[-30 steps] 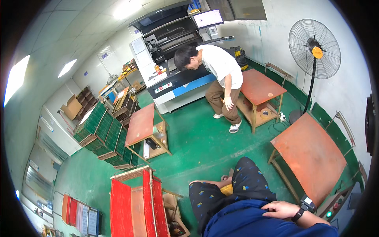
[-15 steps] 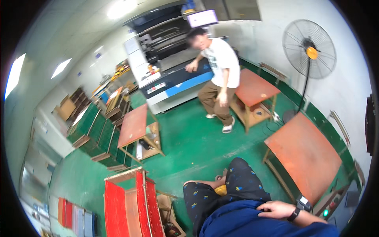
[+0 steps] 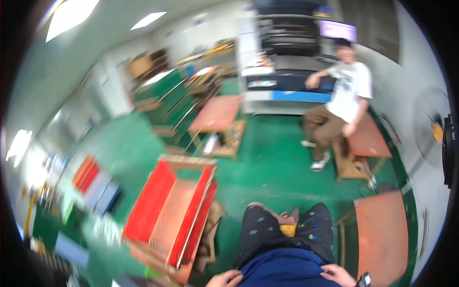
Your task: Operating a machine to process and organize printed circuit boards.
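I am seated, with a blue shirt (image 3: 287,268) over dark patterned shorts (image 3: 311,229). My left hand (image 3: 225,278) is at the shirt's left edge, its fingers closed on the cloth. On the opposite edge, my right hand (image 3: 337,275) pinches the fabric too; a dark band with a small device (image 3: 364,280) sits at that wrist. The lower parts of both hands are cut off by the picture's edge.
A red-sided slotted rack (image 3: 158,201) stands at my left, an orange-topped table (image 3: 380,234) at my right. Ahead, a person in a white shirt (image 3: 351,88) sits on another table (image 3: 370,138) beside a large machine (image 3: 291,81). Green racks (image 3: 165,103) stand farther left.
My view has swung left, and the scene has shifted right. My left hand has come into view at the shirt. The co-worker has gone from stooping to sitting on the table.
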The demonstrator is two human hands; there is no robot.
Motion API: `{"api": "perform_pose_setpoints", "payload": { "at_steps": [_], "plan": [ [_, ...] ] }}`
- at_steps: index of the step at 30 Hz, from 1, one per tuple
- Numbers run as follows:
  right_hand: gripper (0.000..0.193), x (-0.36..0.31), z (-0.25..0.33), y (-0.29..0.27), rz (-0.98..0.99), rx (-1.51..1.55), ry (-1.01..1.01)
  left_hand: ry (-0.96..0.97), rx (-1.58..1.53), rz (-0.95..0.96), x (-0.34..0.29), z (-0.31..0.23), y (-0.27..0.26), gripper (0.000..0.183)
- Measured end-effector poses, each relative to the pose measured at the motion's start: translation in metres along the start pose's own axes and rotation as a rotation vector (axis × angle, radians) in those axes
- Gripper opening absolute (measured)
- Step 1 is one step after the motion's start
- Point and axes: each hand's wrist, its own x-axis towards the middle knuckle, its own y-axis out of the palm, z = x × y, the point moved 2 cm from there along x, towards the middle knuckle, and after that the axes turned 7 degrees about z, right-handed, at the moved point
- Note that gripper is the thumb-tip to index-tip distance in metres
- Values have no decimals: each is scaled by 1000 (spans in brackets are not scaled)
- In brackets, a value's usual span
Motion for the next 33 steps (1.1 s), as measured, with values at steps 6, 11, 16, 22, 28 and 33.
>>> {"api": "perform_pose_setpoints", "payload": {
  "at_steps": [6,11,16,22,28,33],
  "plan": [
    [43,-10,-13,-10,-40,-192,-17,59,-69,52,10,9,2,32],
    [53,-23,-16,-3,-65,-252,9,-86,-275,29,23,45,17,34],
    [57,-19,-15,-3,-8,-290,87,-85,-217,42,25,39,5,34],
    [59,-17,-10,-1,-22,-276,96,-87,-187,40,26,32,-2,33],
    [59,-17,-7,-4,-6,-252,111,-102,-191,30,23,32,-1,33],
    [59,-21,-15,-4,-31,-259,83,-109,-183,28,21,29,1,33]
  ]
}}
